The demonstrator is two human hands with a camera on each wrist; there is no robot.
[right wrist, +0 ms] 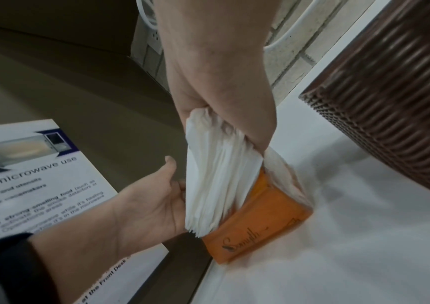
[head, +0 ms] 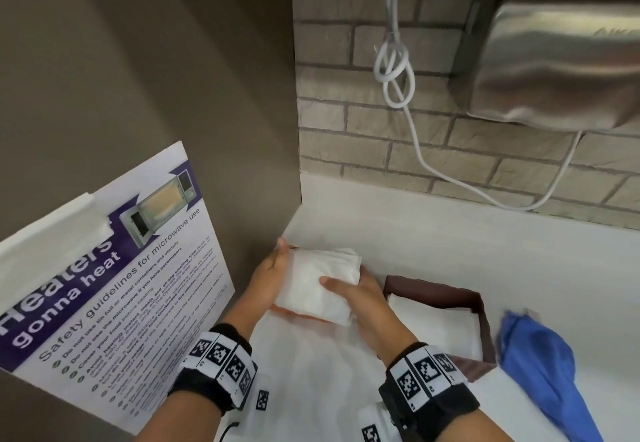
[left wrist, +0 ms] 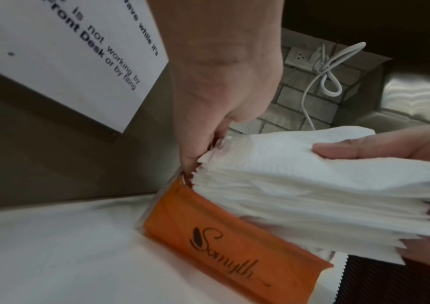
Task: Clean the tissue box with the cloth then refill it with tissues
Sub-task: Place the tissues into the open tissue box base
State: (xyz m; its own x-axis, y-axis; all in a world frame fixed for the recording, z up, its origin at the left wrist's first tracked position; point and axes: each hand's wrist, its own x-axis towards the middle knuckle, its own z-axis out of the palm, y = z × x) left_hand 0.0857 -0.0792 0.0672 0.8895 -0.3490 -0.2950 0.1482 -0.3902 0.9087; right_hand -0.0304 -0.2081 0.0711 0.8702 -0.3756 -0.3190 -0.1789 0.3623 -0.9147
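A thick stack of white tissues (head: 318, 282) is held between both hands, its lower part still in an orange plastic packet (left wrist: 234, 246) that lies on the white counter. My left hand (head: 280, 261) grips the stack's left end, fingertips down at the packet's open edge. My right hand (head: 346, 286) grips the right end, thumb on top and fingers underneath. The brown wicker tissue box (head: 485, 324) stands open just to the right, with flat white tissues (head: 433, 324) inside. A blue cloth (head: 540, 365) lies crumpled right of the box.
A microwave safety poster (head: 114, 275) leans against the brown wall on the left. Behind the white counter (head: 450, 244) is a brick wall with a looped white cable (head: 394, 71) and a steel hand dryer (head: 561, 61).
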